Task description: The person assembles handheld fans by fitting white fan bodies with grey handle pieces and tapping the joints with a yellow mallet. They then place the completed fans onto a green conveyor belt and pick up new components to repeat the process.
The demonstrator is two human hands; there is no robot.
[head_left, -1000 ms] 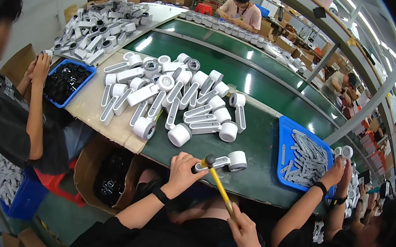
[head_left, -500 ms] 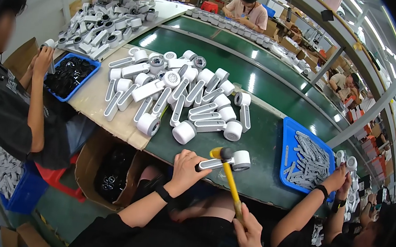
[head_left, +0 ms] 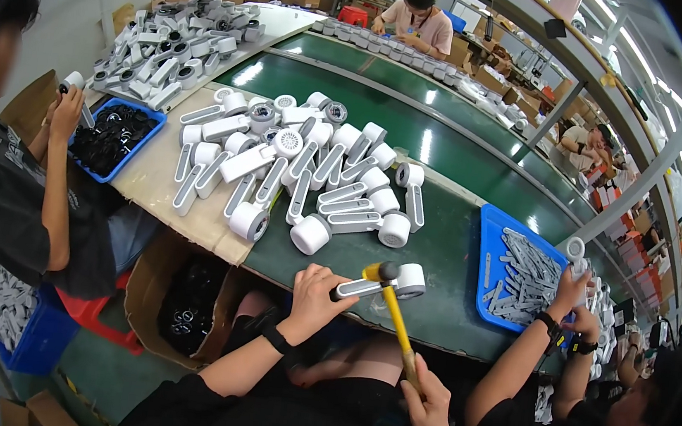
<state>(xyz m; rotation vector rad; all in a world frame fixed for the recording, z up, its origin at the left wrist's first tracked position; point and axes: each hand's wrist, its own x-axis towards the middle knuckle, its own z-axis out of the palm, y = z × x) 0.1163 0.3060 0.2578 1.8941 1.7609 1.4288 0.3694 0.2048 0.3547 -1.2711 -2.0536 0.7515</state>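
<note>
My left hand (head_left: 313,300) is closed around the dark end of a white handheld unit (head_left: 411,281) with a grey-inset handle and a round, grey-banded head. It lies at the green table's near edge, head pointing right. In my right hand (head_left: 427,401) is the lower handle of a mallet (head_left: 396,317) with a yellow shaft and a black-and-yellow head. That head is over the unit's handle, close to the round part; whether the two touch I cannot tell. Beyond my hands lies a heap of similar white units (head_left: 312,168).
A blue tray (head_left: 485,305) of grey strips stands at right, beside a co-worker's hands (head_left: 572,291). At left another co-worker holds a unit near a blue tray (head_left: 117,164) of black parts. Behind the heap runs a green conveyor (head_left: 352,106); an open carton (head_left: 154,293) sits below the table.
The view has shifted slightly. My hands, the mallet and the held unit keep nearly the same arrangement. The right co-worker's hands have moved, and a white round-headed unit is now raised in them.
</note>
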